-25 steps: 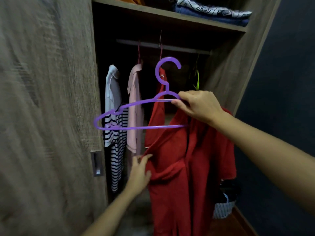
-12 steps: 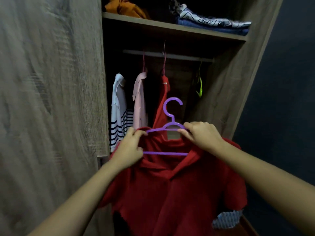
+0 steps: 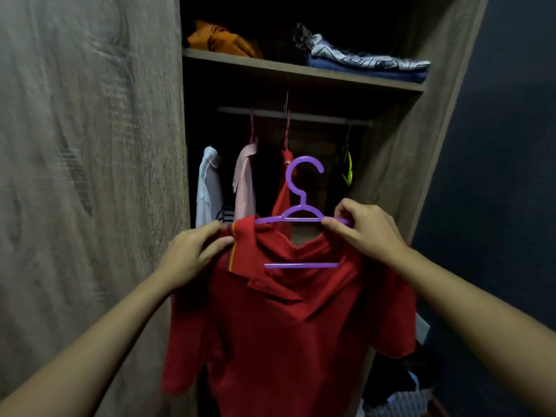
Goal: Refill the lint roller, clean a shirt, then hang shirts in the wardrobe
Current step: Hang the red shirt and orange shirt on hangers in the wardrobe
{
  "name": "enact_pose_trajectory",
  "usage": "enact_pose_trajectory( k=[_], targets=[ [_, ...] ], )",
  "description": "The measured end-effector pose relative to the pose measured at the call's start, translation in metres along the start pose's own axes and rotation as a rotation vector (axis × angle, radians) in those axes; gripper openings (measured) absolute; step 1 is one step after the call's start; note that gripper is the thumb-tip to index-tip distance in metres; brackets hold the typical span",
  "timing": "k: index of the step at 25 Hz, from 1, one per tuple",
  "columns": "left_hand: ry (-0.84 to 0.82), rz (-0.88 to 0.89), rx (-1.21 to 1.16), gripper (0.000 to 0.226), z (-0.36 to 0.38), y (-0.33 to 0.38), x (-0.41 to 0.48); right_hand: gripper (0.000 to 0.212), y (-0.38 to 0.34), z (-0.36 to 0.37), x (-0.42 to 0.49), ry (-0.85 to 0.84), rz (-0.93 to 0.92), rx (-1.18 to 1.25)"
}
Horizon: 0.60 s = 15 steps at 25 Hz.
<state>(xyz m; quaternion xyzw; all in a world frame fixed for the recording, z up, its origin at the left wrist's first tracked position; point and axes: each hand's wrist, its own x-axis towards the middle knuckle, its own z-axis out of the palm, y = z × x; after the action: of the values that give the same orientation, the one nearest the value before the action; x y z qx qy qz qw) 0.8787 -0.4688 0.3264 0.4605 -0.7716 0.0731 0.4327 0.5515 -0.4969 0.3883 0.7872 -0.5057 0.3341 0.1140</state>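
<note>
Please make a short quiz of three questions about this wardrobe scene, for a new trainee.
1. True or false: the purple hanger already hangs on the rail.
2. Which hand pinches the hanger's arm? A) left hand B) right hand
3. Fill in: the left hand grips the collar of the ___ shirt.

Key: 1. False, it is held below the rail. 2. B. 3. Red.
</note>
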Motion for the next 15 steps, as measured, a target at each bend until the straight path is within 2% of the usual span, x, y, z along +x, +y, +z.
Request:
enact_pose_trajectory(
  k=[4,6,9,11,13,15],
  targets=[
    [0.127,-0.094,-0.035,0.038,-0.02,-0.009,0.004,0.025,0.019,-0.02,0.007,-0.316,0.057,0.491],
    [0.105,-0.093,-0.048,0.035,-0.025,-0.012,0.006,0.024,0.023,-0.019,0.006,-0.4,0.017,0.451],
    [0.115,-0.109,-0.173,0.014,-0.025,-0.021,0.007,0.022,0.019,-0.007,-0.002,-0.349,0.061,0.57],
    [0.177,-0.163,-0.237,0.018,-0.029,-0.024,0.01,0.022,0.017,0.0,-0.003,-0.321,0.096,0.689],
    [0.134,-0.158,-0.186,0.016,-0.038,-0.025,0.014,0.023,0.018,0.003,0.001,-0.293,0.118,0.772],
    [0.023,-0.092,-0.07,0.012,-0.051,-0.021,0.018,0.023,0.019,0.002,0.005,-0.269,0.141,0.828]
  ],
)
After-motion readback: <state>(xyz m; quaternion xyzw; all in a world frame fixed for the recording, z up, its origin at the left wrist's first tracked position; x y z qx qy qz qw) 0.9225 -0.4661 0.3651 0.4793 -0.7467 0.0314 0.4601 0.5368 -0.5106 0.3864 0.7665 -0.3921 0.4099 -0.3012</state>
